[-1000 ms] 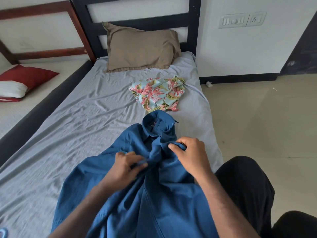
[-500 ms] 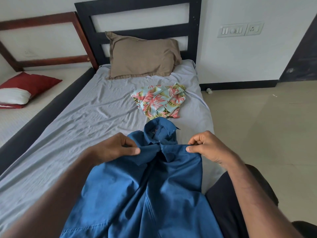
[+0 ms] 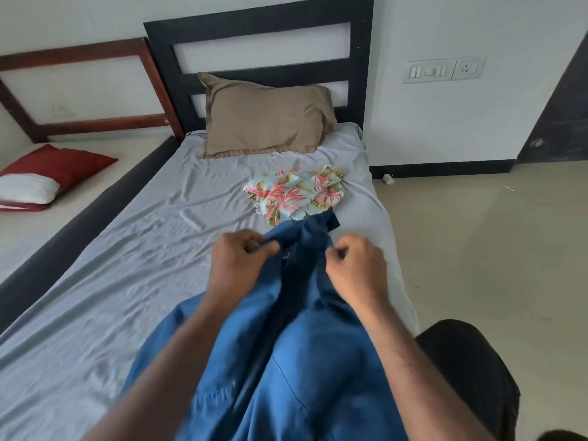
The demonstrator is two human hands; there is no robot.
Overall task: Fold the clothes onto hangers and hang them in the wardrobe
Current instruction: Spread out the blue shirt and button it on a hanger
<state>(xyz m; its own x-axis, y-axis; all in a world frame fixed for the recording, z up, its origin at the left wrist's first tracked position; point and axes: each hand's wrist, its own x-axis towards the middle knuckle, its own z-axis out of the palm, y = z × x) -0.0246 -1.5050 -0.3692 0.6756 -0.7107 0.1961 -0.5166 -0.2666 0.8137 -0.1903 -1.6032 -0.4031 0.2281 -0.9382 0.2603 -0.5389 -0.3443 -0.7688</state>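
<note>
A blue collared shirt hangs in front of me, raised off the grey bed sheet. My left hand grips the shirt at the left side of the collar. My right hand pinches the right side of the collar. The collar tip points toward a crumpled floral shirt that lies further up the bed. No hanger and no wardrobe are in view.
A tan pillow leans on the black headboard. A second bed at the left carries a red and white pillow. Beige floor runs along the bed's right side. My dark-trousered knee is at lower right.
Both hands have risen and come closer together with the shirt's collar, lifting the blue shirt higher off the bed. The view has tilted down slightly.
</note>
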